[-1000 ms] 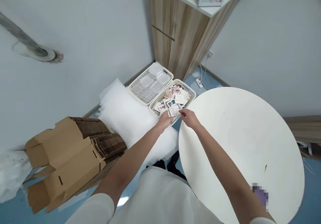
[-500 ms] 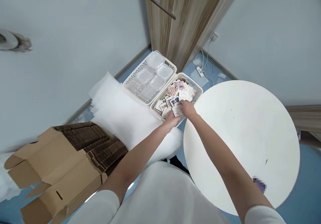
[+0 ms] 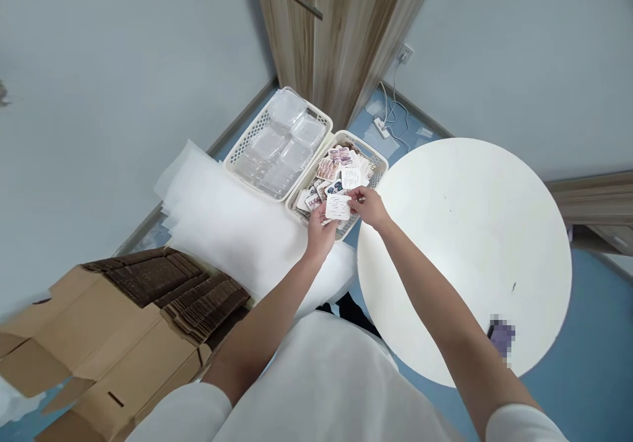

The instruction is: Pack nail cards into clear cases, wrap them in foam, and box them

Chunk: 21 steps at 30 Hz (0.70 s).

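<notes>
A white card with rounded corners and lines of print [image 3: 337, 207] is held flat between my two hands, over the near end of a cream basket [image 3: 380, 161]. My left hand [image 3: 320, 231] grips its left edge, fingers closed. At the card's right edge, my right hand [image 3: 368, 206] pinches it between thumb and fingers. Under and behind it, the basket holds a loose heap of picture cards [image 3: 327, 169], some pinkish, one with dark blue shapes [image 3: 335, 189]. Another printed white card [image 3: 351, 178] lies on the heap just beyond my right fingers.
A second basket [image 3: 232, 167] with clear plastic boxes [image 3: 270, 142] adjoins on the left. White foam sheets [image 3: 217, 211] and folded brown cartons [image 3: 106, 326] lie at left. A round white table [image 3: 469, 244] stands at right, bearing a blurred purple object [image 3: 502, 338]. A power strip [image 3: 380, 127] lies behind.
The printed card has come up and now faces me more fully, with both hands at its edges. My left hand has turned more upright. The whole view has shifted slightly.
</notes>
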Motion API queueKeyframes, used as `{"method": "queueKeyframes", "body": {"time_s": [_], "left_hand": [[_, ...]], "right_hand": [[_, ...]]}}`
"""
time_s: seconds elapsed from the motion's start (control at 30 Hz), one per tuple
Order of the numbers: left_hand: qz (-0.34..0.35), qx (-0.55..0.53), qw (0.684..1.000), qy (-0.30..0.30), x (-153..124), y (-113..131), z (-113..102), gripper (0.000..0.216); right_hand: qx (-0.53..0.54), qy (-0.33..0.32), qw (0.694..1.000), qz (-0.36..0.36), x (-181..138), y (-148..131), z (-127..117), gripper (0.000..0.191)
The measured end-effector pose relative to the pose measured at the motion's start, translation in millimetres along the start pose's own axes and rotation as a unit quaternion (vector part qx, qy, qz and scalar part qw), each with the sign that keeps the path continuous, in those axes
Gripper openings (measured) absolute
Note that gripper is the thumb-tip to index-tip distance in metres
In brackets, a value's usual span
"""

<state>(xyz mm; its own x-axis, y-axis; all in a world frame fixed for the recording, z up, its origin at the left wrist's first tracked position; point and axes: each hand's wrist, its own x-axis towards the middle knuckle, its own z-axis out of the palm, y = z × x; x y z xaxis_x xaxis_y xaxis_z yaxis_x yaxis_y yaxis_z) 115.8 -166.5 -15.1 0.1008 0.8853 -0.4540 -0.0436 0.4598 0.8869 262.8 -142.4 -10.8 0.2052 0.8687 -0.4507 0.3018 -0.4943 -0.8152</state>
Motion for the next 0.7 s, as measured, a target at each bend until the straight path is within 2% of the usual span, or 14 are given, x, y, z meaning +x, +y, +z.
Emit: {"method": "queueKeyframes", "body": {"time_s": [0.23, 0.37, 0.53, 0.7], "left_hand": [[0.027, -0.001, 1.000, -0.004, -19, -6, 8, 0.043], [0.041, -0.026, 0.999, 0.004, -36, -11, 16, 0.039], [0.045, 0.011, 0.999, -0.015, -68, -17, 35, 0.033], [0.058, 0.051, 0.992, -0.100, -111, -23, 67, 0.032]], "right_hand": [[0.046, 0.016, 0.999, 0.000, -26, 4, -11, 0.016], [0.076, 0.025, 0.997, -0.001, -52, 9, -23, 0.016], [0.128, 0.040, 0.991, -0.004, -111, 25, -51, 0.019], [0.192, 0.026, 0.981, 0.003, -187, 61, -95, 0.018]]}}
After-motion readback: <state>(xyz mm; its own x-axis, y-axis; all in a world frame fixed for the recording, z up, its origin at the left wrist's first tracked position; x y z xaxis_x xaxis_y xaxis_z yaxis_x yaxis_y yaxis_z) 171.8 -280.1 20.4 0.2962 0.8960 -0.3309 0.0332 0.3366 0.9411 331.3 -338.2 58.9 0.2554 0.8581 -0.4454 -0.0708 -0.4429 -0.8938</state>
